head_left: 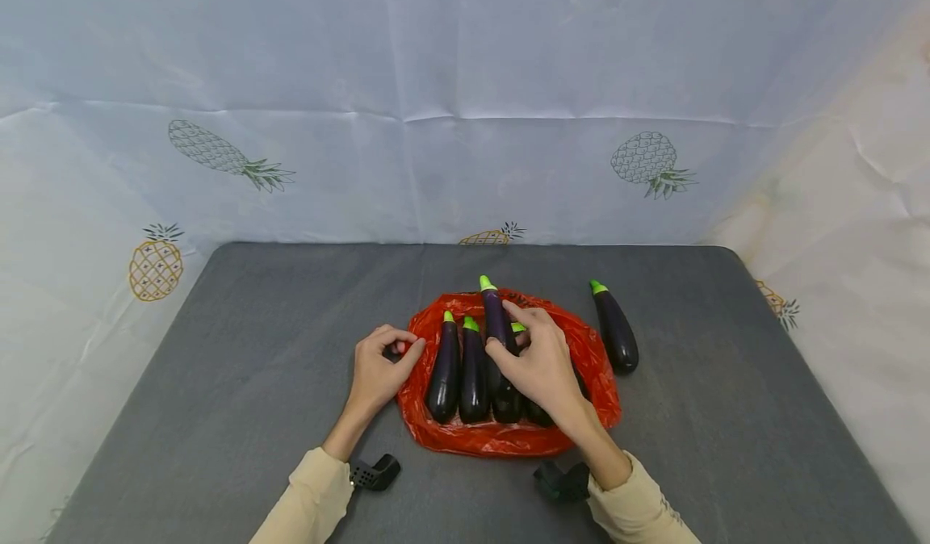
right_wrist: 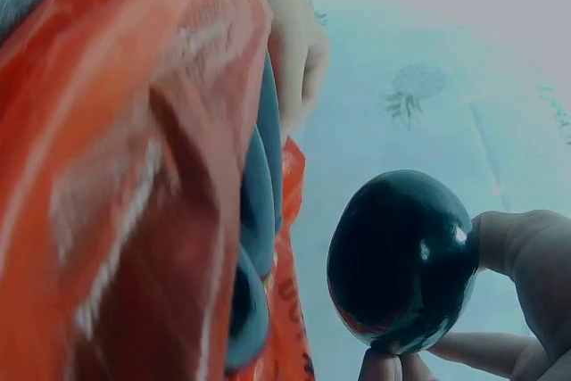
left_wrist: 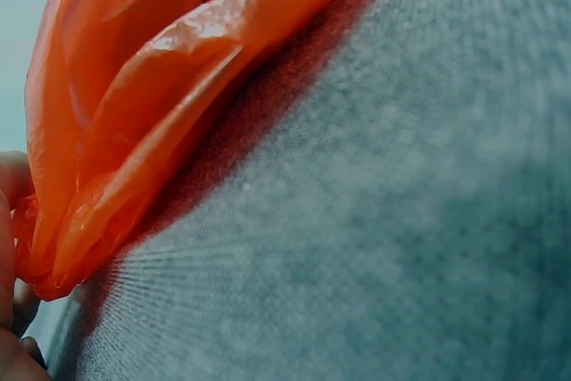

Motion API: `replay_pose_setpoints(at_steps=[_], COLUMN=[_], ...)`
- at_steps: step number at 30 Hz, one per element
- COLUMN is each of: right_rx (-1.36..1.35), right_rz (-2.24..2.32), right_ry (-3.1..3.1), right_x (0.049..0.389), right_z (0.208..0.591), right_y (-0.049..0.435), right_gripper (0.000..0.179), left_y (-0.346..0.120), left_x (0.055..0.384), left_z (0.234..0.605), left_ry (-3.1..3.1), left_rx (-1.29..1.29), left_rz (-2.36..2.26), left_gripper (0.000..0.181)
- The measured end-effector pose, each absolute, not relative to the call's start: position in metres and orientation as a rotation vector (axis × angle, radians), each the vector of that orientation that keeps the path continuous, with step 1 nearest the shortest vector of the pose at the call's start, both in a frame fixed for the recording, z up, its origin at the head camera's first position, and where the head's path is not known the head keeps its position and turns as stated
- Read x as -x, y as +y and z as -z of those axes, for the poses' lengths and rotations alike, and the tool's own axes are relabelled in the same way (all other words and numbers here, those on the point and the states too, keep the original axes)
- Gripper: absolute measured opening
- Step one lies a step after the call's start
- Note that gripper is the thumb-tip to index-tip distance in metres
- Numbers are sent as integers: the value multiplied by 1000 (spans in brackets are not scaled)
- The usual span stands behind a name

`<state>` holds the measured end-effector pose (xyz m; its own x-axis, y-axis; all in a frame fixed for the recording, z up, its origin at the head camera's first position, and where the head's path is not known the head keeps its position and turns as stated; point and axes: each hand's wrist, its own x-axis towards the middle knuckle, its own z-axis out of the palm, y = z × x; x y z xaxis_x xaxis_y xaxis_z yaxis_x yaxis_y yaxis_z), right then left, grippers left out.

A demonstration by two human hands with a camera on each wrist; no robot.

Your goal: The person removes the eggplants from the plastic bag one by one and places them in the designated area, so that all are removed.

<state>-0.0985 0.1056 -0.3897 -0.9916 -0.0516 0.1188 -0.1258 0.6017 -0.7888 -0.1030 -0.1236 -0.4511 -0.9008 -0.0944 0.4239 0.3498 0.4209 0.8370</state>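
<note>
My right hand (head_left: 541,358) pinches a dark purple eggplant (head_left: 496,318) with a green stem, holding it over the red plastic bag (head_left: 479,445). The right wrist view shows its glossy round end (right_wrist: 401,260) between thumb and fingers, raised beside the bag. Other eggplants (head_left: 443,374) lie side by side in the open bag, partly hidden by my right hand. At the bag's left edge, my left hand (head_left: 381,366) pinches the plastic; in the left wrist view the gathered red film (left_wrist: 53,265) sits between the fingertips.
A single eggplant (head_left: 616,330) lies on the grey table (head_left: 726,415) to the right of the bag. Behind the table hangs a white cloth (head_left: 508,173) printed with pineapples. Dark wrist devices (head_left: 375,473) are worn at both cuffs.
</note>
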Motion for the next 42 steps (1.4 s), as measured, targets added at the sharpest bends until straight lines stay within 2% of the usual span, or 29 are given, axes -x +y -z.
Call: replay_pose_setpoints(at_steps=[31, 42], right_rx=[-72, 56], right_rz=[-1068, -1024], right_ry=[-2645, -2586], right_x=[107, 116], right_z=[397, 400], right_y=[181, 216], right_gripper=[53, 48], left_y=[-123, -125], left_x=[103, 103], left_z=[450, 453], left_ry=[-2283, -2295], left_rx=[186, 172], left_rz=[1493, 1504], left_gripper=[9, 8])
